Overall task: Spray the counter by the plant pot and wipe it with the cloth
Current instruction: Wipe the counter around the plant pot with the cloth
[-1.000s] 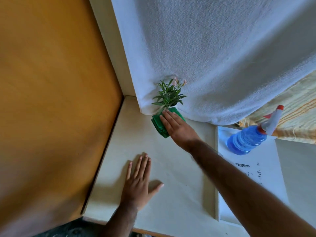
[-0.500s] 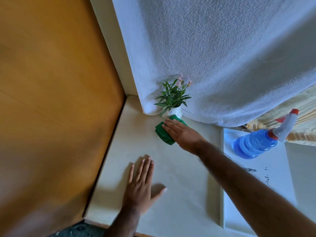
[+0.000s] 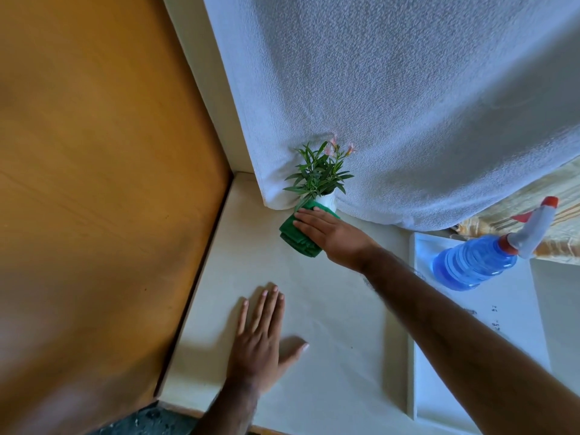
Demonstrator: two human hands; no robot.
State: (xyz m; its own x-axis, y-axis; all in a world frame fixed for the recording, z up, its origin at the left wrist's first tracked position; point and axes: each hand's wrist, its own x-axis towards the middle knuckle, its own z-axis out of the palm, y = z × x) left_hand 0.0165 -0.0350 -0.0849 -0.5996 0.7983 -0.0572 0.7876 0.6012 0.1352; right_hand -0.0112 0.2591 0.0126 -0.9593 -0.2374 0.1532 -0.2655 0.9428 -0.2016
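Note:
A folded green cloth (image 3: 296,237) lies on the cream counter (image 3: 339,309), pressed flat under my right hand (image 3: 332,233), right in front of the small white plant pot (image 3: 328,200) with green leaves and pink flowers. The fingertips of that hand reach the foot of the pot. My left hand (image 3: 260,337) rests flat on the counter nearer to me, fingers spread, holding nothing. A blue spray bottle (image 3: 477,265) with a white and red trigger head stands to the right on a white board.
A white textured towel (image 3: 408,105) hangs behind the pot and touches the counter. An orange-brown panel (image 3: 94,183) walls off the left side. The white board (image 3: 502,324) lies raised at the right. Striped yellow fabric (image 3: 565,208) shows at the far right.
My right hand with the cloth has slid a little along the counter at the pot's base. My left hand stays flat in place. The view has shifted slightly.

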